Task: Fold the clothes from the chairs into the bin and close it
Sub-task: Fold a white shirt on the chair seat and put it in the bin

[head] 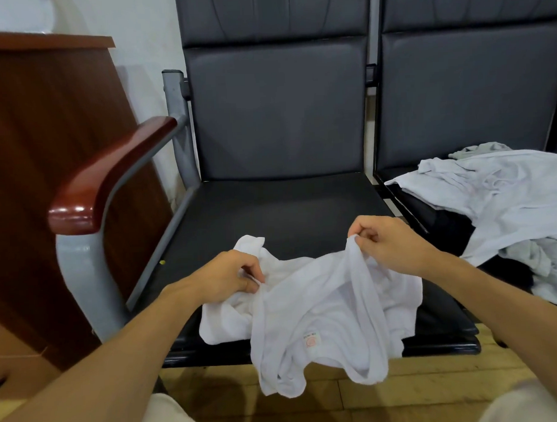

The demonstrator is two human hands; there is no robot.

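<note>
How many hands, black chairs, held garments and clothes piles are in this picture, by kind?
Hands: 2, left hand and right hand.
Black chairs: 2, left chair and right chair.
Held white garment: 1.
Clothes pile: 1, on the right chair.
Total: 6.

Left of view: tall cabinet (47,140), dark reddish-brown wood veneer, glossy, grain running vertically. Its top slab (47,40) overhangs the side panel slightly.

Behind it: plain white wall (144,35), with soft grey shadow near the cabinet's edge.

Lower left corner: tan cardboard box (18,358), touching or just in front of the cabinet base, which one unclear. Dark spot on its face at the frame edge, too cut off to identify.

Bottom: floor (356,391) of light yellowish wood planks, seams visible, mild sheen.
</note>
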